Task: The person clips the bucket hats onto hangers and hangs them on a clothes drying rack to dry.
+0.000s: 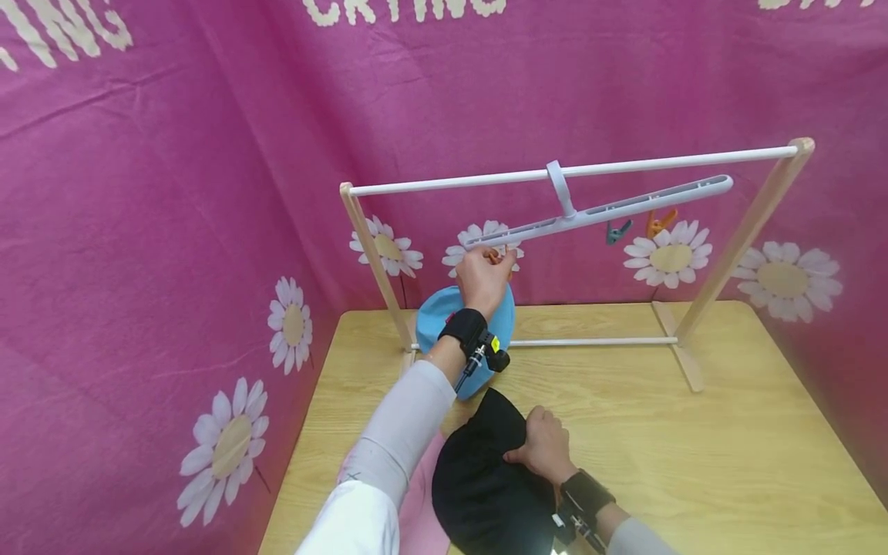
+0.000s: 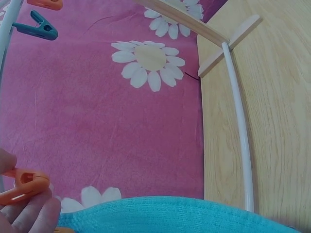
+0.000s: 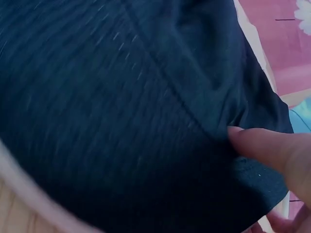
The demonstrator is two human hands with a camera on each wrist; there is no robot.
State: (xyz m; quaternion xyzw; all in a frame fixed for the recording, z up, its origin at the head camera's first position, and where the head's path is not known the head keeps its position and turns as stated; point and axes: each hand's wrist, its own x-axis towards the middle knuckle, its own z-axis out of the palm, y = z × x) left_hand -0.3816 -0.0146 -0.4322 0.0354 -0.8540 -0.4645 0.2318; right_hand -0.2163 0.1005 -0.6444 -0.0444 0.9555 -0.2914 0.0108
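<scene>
My left hand (image 1: 482, 279) pinches an orange clothespin (image 2: 31, 187) at the lower left end of a pale grey hanger (image 1: 624, 206). Just beneath that hand hangs a light blue hat (image 1: 432, 316), partly covered by my wrist. A second orange clip, mostly cut off in the left wrist view, shows at the blue brim. With thumb and fingers, my right hand (image 1: 546, 445) grips a black fabric hat (image 1: 486, 482) by its edge, low over the table. On the hanger's right half sit a teal clothespin (image 1: 617, 231) and an orange clothespin (image 1: 660, 223).
The hanger tilts, right end up, on the white top bar (image 1: 652, 164) of a wooden-legged rack (image 1: 745, 239). Pink fabric (image 1: 425, 512) lies on the wooden table (image 1: 728, 462) under the black hat. A magenta flowered cloth (image 1: 173, 231) surrounds the table's back and sides.
</scene>
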